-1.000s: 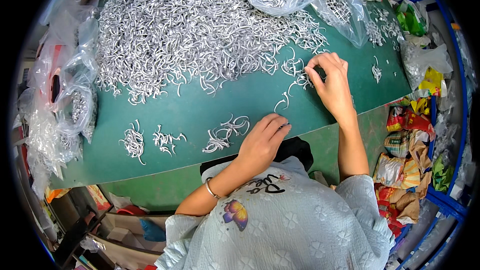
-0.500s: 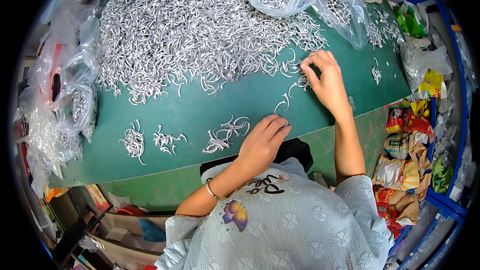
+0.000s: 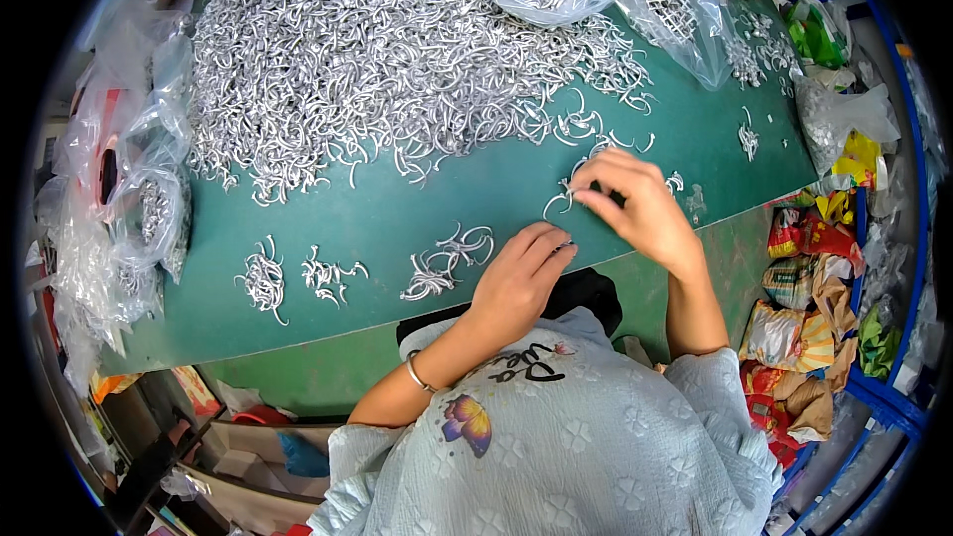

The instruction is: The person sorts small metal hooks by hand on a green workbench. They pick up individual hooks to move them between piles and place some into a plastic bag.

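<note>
My right hand (image 3: 635, 206) is over the green table, thumb and fingertips pinched at the upper end of a curved silver metal piece (image 3: 557, 206). More such pieces lie partly hidden behind its fingers. By the table's near edge my left hand (image 3: 521, 276) rests with its fingers curled together; a small glint shows at the fingertips, but what they hold is hidden. To its left lies a small group of curved silver pieces (image 3: 447, 263). Two further little groups, one of thin curved pieces (image 3: 263, 280) and one of shorter branched bits (image 3: 328, 273), sit farther left.
A large heap of silver curved pieces (image 3: 377, 60) covers the far side of the green table (image 3: 417, 213). Clear plastic bags (image 3: 556, 0) lie on its back right, others (image 3: 149, 159) along the left edge. Blue shelving (image 3: 908, 139) with packets stands at the right.
My right hand has come nearer and slightly left, from the heap's edge to the curved piece in front of it. My left hand has stayed in place.
</note>
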`<state>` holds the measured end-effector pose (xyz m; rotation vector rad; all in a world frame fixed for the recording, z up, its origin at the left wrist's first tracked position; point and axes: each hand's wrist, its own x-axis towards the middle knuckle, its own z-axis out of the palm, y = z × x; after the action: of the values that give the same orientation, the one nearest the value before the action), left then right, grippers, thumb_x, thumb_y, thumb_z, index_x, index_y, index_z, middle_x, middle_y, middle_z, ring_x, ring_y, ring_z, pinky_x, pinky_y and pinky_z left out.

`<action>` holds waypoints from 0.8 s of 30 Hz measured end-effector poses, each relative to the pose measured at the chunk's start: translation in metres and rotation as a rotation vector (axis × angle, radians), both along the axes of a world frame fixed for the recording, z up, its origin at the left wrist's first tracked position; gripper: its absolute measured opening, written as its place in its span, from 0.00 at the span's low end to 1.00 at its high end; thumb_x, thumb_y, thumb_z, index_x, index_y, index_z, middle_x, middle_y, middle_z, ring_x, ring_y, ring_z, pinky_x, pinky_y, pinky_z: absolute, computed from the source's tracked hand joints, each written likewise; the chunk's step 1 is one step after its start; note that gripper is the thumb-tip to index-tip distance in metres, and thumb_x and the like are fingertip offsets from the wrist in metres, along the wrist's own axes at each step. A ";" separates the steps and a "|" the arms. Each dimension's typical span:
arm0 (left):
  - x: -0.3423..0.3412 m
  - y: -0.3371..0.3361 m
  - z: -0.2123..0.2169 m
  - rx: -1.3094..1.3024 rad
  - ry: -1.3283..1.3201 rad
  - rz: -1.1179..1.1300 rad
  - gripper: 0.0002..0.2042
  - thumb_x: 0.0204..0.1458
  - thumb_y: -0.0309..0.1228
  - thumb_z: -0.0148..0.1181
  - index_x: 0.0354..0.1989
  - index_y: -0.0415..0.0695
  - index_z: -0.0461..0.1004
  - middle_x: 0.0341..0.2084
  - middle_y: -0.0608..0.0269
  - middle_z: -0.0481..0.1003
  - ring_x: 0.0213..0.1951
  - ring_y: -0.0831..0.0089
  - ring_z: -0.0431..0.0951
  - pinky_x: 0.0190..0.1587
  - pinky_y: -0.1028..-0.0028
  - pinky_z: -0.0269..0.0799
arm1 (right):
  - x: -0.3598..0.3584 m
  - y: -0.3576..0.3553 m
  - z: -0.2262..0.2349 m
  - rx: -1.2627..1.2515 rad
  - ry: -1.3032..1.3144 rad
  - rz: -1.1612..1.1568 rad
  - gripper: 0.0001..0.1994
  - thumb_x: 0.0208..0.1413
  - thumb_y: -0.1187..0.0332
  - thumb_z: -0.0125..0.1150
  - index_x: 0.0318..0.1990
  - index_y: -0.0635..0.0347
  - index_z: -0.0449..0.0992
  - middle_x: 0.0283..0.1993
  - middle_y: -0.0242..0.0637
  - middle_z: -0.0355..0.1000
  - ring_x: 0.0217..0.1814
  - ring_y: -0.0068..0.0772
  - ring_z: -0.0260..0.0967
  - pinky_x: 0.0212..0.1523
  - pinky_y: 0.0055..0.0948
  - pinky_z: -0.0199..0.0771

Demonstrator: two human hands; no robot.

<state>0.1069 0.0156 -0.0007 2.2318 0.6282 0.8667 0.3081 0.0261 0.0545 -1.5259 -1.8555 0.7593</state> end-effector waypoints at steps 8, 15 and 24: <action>0.000 -0.001 0.000 -0.004 -0.005 0.006 0.15 0.42 0.17 0.63 0.41 0.35 0.76 0.42 0.53 0.74 0.47 0.54 0.73 0.49 0.62 0.73 | 0.009 0.004 -0.011 0.149 -0.448 -0.103 0.04 0.50 0.76 0.62 0.30 0.62 0.72 0.32 0.41 0.68 0.37 0.48 0.65 0.41 0.42 0.65; -0.001 -0.001 -0.004 0.003 0.011 -0.022 0.17 0.40 0.18 0.59 0.43 0.32 0.75 0.45 0.49 0.72 0.50 0.52 0.72 0.53 0.61 0.72 | -0.015 0.000 -0.013 0.142 -0.329 0.069 0.05 0.47 0.74 0.64 0.31 0.61 0.74 0.31 0.40 0.66 0.40 0.43 0.65 0.42 0.38 0.63; -0.002 -0.001 -0.003 -0.001 0.004 -0.023 0.17 0.40 0.17 0.59 0.43 0.31 0.75 0.45 0.49 0.72 0.50 0.51 0.72 0.53 0.61 0.72 | 0.001 0.011 -0.005 0.230 -0.373 -0.190 0.06 0.49 0.73 0.64 0.34 0.61 0.75 0.35 0.38 0.67 0.41 0.42 0.63 0.42 0.39 0.60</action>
<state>0.1054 0.0146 -0.0034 2.2361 0.6033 0.8502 0.3089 0.0370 0.0491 -1.7440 -1.9396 0.1723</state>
